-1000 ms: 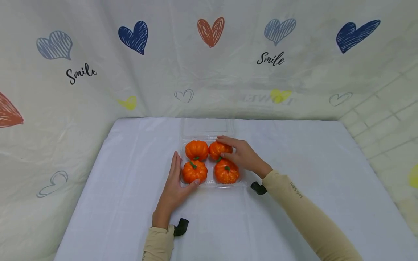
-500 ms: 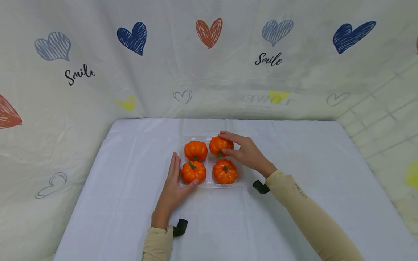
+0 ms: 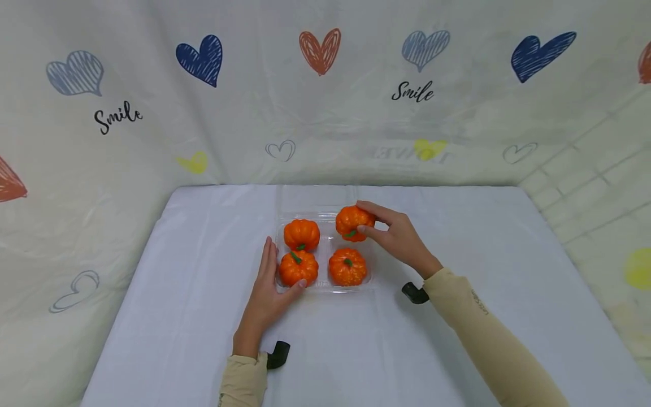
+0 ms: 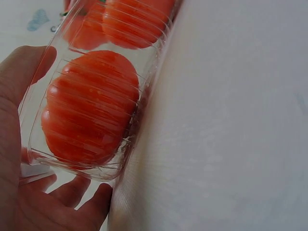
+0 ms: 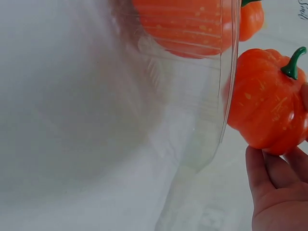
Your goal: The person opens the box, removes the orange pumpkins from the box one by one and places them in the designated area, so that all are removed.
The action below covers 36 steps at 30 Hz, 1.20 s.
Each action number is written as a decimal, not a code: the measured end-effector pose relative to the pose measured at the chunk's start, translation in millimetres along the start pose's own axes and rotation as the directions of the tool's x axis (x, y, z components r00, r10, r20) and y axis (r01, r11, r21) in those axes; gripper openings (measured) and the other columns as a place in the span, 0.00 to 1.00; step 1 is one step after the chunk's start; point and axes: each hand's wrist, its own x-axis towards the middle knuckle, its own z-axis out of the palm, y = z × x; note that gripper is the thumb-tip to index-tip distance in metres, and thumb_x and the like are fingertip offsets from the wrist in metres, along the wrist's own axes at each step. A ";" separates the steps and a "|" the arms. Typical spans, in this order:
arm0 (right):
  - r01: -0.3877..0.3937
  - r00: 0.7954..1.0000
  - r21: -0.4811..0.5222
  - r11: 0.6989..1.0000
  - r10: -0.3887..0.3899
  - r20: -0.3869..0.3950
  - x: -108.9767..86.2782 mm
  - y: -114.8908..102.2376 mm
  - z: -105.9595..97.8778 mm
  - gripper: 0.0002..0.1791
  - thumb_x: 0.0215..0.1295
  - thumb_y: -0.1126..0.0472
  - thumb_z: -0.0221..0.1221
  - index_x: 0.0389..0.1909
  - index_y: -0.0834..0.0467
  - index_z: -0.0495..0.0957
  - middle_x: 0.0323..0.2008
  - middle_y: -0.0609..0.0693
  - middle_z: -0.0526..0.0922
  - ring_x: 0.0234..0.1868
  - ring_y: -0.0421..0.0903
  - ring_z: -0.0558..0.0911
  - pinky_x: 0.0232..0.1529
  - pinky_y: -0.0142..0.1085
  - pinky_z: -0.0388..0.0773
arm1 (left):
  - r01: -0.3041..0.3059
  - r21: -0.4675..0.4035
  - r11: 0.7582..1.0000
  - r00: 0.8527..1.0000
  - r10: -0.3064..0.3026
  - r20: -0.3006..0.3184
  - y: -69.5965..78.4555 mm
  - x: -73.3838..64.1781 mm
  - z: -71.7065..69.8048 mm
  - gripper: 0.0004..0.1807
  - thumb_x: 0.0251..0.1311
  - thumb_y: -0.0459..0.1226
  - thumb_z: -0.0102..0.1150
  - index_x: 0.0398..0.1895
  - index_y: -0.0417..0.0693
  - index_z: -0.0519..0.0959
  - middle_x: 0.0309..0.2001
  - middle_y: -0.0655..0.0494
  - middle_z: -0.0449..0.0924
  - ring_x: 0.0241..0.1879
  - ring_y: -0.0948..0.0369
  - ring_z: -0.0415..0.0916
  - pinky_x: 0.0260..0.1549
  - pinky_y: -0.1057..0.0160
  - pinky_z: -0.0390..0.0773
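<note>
**A right hand (image 3: 399,238) holds an orange pumpkin (image 3: 351,220) above a clear container (image 3: 324,261)**

Thumb and fingers grip the pumpkin from its right side, spread only as wide as the body between them, with the fingertips against the shell. Its green stem (image 5: 292,67) tips toward the person in the head view; the right-wrist view shows the pumpkin up beyond the edge of the container's clear wall. It hangs over the container's far right part.

The left hand (image 3: 267,304) has no pumpkin in its grasp. Its palm is spread at the container's near left corner, fingers lying straight along the left side, thumb stretched toward the near edge.

Three more pumpkins sit inside: the far-left pumpkin (image 3: 302,233), the near-left pumpkin (image 3: 297,270) just in front of it, and the near-right pumpkin (image 3: 348,268) below the one in hand. A transparent lid (image 3: 315,198) lies folded back behind them.

Tan sleeves (image 3: 485,333) cover both forearms, a black fitting (image 3: 278,355) beside each wrist. The white-covered table (image 3: 335,356) meets a pale backdrop (image 3: 244,113) printed with blue, red and yellow hearts and the word "Smile."
</note>
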 end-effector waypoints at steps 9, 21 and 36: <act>-0.086 0.994 0.023 0.996 0.087 -0.072 -8.5 2.0 -11.6 0.29 0.76 0.56 0.67 0.74 0.58 0.77 0.67 0.55 0.81 0.64 0.54 0.82 0.64 0.50 0.81 | 0.010 0.006 1.000 1.000 -0.010 -0.006 0.4 -0.4 -1.9 0.64 0.63 0.59 0.71 0.90 0.53 0.39 0.88 0.64 0.33 0.84 0.53 0.48 0.74 0.42 0.62; -0.164 0.970 0.047 0.985 0.170 -0.174 -18.1 15.3 -25.7 0.28 0.79 0.50 0.63 0.72 0.61 0.77 0.65 0.58 0.81 0.60 0.56 0.83 0.53 0.23 0.79 | 0.007 0.015 1.000 1.000 -0.007 -0.012 -1.9 0.9 -2.9 0.65 0.61 0.60 0.72 0.90 0.52 0.40 0.88 0.63 0.33 0.84 0.53 0.48 0.72 0.42 0.64; -0.336 0.909 0.031 0.941 0.333 -0.252 -32.8 36.3 -38.3 0.34 0.80 0.40 0.58 0.70 0.64 0.77 0.65 0.61 0.80 0.65 0.58 0.78 0.52 0.26 0.78 | -0.019 -0.015 1.000 1.000 0.018 -0.022 0.1 0.8 -0.3 0.61 0.63 0.54 0.71 0.89 0.49 0.42 0.88 0.57 0.37 0.83 0.53 0.51 0.72 0.46 0.65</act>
